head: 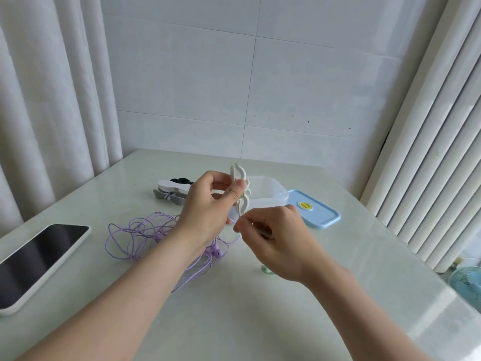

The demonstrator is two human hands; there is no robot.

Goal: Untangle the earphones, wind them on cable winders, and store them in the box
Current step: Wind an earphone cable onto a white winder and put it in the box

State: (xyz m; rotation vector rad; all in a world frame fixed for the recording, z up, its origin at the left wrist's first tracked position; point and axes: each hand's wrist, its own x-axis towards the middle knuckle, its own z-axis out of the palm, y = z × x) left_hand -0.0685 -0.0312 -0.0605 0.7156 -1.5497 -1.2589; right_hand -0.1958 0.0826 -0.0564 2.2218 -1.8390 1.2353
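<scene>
Something pale green point(267, 270) peeks from under the right hand point(276, 241), mostly hidden. That hand pinches a thin cord point(235, 219) that is barely visible. The left hand point(205, 204) grips a white winder point(238, 175) upright, covering part of the clear box point(279, 192), whose contents cannot be made out. A blue lid point(316, 211) lies beside it. Purple earphones point(140, 234) lie tangled on the table point(234, 321).

Phone point(39, 259) lies at the table's point(234, 321) left edge, earphones point(135, 235) mid-table, winders point(169, 190) and box point(270, 194) behind, lid point(316, 211) right of box.
</scene>
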